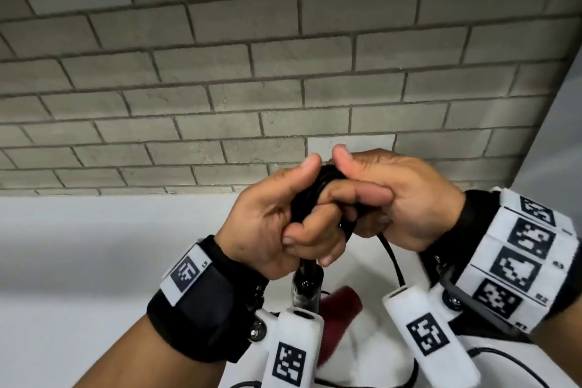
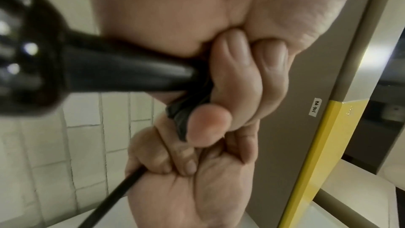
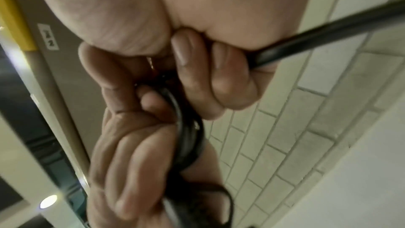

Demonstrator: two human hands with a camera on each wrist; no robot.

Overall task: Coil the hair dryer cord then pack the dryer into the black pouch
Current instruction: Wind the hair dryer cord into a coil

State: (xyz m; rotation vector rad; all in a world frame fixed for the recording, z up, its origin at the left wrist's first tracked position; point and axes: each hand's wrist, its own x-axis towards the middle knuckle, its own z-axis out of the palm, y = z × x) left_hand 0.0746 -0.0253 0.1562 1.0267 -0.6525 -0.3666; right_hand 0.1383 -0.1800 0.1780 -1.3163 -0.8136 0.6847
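Observation:
Both hands meet in mid-air over a white counter. My left hand (image 1: 293, 214) grips a small coil of black cord (image 1: 318, 186), fingers curled round the loops (image 3: 188, 138). My right hand (image 1: 346, 179) pinches the same coil from the right with thumb and forefinger, and its lower fingers curl round a loose strand (image 1: 392, 258) that hangs down from it. That strand (image 3: 328, 37) runs taut out of the right fist. A glossy black tapered part of the dryer (image 1: 307, 285) hangs below my left hand, and it fills the left of the left wrist view (image 2: 109, 72). No black pouch shows.
A grey brick-pattern wall (image 1: 252, 72) stands close behind the hands. The white counter (image 1: 94, 246) spreads below, with a blurred dark red object (image 1: 341, 309) under the hands. A grey panel with a yellow edge (image 2: 324, 153) stands to the side.

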